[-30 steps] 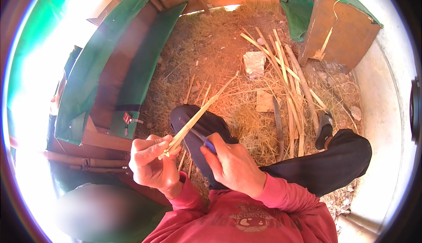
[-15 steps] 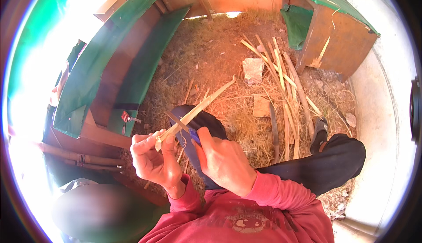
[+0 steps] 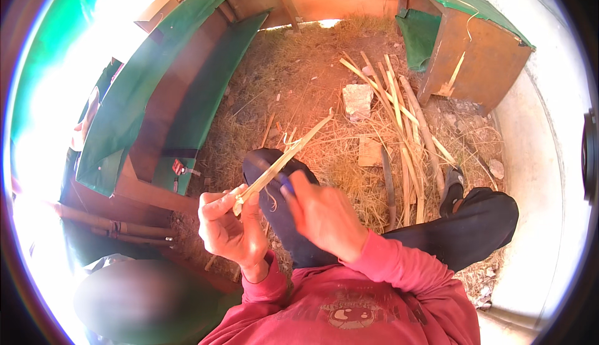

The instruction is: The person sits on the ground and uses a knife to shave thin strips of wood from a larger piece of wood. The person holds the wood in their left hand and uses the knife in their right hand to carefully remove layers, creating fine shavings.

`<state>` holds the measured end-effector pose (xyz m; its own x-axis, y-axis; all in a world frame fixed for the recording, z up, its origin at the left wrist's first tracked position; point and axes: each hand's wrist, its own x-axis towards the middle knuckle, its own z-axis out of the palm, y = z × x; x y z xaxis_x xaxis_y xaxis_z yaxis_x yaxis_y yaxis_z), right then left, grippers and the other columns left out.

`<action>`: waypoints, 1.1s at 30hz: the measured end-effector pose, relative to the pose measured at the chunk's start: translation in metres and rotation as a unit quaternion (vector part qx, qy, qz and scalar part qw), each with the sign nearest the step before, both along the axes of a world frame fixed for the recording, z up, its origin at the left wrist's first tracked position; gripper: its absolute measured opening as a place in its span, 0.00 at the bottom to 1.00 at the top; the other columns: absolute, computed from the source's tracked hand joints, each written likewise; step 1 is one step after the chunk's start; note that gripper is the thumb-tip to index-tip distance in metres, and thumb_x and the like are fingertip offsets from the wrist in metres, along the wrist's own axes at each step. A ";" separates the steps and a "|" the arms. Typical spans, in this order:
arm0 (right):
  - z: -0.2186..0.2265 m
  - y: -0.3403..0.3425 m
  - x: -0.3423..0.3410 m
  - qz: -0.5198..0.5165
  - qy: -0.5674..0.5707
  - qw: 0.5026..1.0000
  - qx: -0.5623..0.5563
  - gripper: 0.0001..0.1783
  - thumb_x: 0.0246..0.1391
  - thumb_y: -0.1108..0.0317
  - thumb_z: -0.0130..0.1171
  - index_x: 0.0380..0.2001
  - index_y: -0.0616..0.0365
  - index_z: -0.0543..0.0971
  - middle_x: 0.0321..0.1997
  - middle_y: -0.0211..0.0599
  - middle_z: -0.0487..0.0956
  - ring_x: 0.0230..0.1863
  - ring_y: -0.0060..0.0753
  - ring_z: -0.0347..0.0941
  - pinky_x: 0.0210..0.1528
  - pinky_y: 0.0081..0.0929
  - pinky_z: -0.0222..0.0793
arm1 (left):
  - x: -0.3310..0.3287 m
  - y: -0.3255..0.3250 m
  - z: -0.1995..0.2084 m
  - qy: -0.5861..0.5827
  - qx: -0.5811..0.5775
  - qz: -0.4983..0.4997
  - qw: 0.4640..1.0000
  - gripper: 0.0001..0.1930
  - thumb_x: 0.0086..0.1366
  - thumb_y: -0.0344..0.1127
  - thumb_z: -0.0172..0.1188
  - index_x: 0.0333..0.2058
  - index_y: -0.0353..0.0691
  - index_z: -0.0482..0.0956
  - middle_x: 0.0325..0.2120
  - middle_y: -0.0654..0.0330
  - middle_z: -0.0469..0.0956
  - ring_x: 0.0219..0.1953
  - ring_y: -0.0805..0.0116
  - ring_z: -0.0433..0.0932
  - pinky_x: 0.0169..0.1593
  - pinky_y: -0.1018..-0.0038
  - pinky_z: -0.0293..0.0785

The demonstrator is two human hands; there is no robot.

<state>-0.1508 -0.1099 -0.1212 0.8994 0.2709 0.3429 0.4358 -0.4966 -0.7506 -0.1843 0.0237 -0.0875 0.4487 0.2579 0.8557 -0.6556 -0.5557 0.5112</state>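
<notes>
Since the earlier frame, our left hand (image 3: 231, 233) has shifted rightward, and our right hand (image 3: 331, 220) has moved up and right, now blurred. We find the left thumb and fingers pinching the near end of 1 pale wood strip (image 3: 279, 167), slanting over the dark-trousered knee (image 3: 256, 163). Right fingers grip 1 blue-handled knife (image 3: 287, 186) beside it; blade contact we cannot tell.

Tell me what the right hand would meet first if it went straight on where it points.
Probably the pale wood strip in the left hand: the right hand, gripping a blue-handled tool, points leftward toward it, though depth is unclear.
</notes>
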 end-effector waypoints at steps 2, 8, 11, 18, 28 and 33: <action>-0.017 -0.003 0.030 -0.033 0.005 0.999 -0.033 0.12 0.63 0.61 0.51 0.37 0.60 0.69 0.14 0.54 0.72 0.19 0.61 0.73 0.20 0.52 0.67 | 0.005 0.008 -0.002 -0.006 0.014 -0.001 1.000 0.12 0.58 0.18 0.62 0.39 0.33 0.71 0.33 0.55 0.70 0.22 0.76 0.71 0.23 0.83 0.68; -0.038 0.009 0.031 -0.031 -0.026 0.999 -0.026 0.14 0.62 0.59 0.51 0.39 0.61 0.71 0.14 0.51 0.74 0.19 0.61 0.73 0.20 0.52 0.68 | -0.003 0.007 0.003 0.014 -0.059 0.006 0.998 0.13 0.54 0.16 0.65 0.36 0.32 0.71 0.28 0.54 0.72 0.27 0.70 0.75 0.32 0.78 0.75; -0.112 -0.028 0.084 -0.116 0.083 0.978 -0.151 0.16 0.61 0.59 0.50 0.41 0.62 0.72 0.19 0.54 0.76 0.22 0.58 0.76 0.25 0.52 0.70 | -0.002 0.006 0.002 0.017 -0.008 0.000 1.000 0.12 0.56 0.18 0.64 0.37 0.33 0.72 0.29 0.55 0.71 0.24 0.73 0.73 0.26 0.81 0.72; -0.058 -0.036 0.053 -0.099 0.053 0.994 0.005 0.12 0.62 0.62 0.50 0.39 0.62 0.72 0.17 0.53 0.75 0.22 0.58 0.76 0.24 0.52 0.69 | 0.014 0.005 0.007 -0.017 -0.044 -0.010 0.999 0.12 0.54 0.18 0.64 0.37 0.31 0.72 0.27 0.56 0.71 0.18 0.75 0.71 0.21 0.85 0.68; 0.003 0.006 0.004 0.077 -0.029 0.994 0.067 0.10 0.59 0.66 0.54 0.33 0.59 0.65 0.17 0.47 0.72 0.18 0.56 0.72 0.18 0.47 0.67 | 0.018 -0.011 0.011 -0.024 -0.097 0.034 0.994 0.11 0.58 0.19 0.61 0.36 0.34 0.67 0.26 0.58 0.66 0.16 0.78 0.67 0.20 0.85 0.62; -0.011 0.009 0.016 0.010 -0.025 1.000 -0.013 0.10 0.59 0.66 0.54 0.35 0.60 0.66 0.17 0.47 0.74 0.19 0.54 0.74 0.19 0.47 0.68 | 0.014 -0.011 0.013 -0.011 -0.092 0.060 0.994 0.11 0.58 0.17 0.59 0.37 0.33 0.67 0.27 0.57 0.67 0.16 0.78 0.68 0.20 0.85 0.62</action>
<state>-0.1353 -0.1007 -0.1318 0.8762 0.2973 0.3793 0.4815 -0.5068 -0.7151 -0.1702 0.0130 -0.0746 0.3879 0.4612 0.7980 -0.6024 -0.5285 0.5982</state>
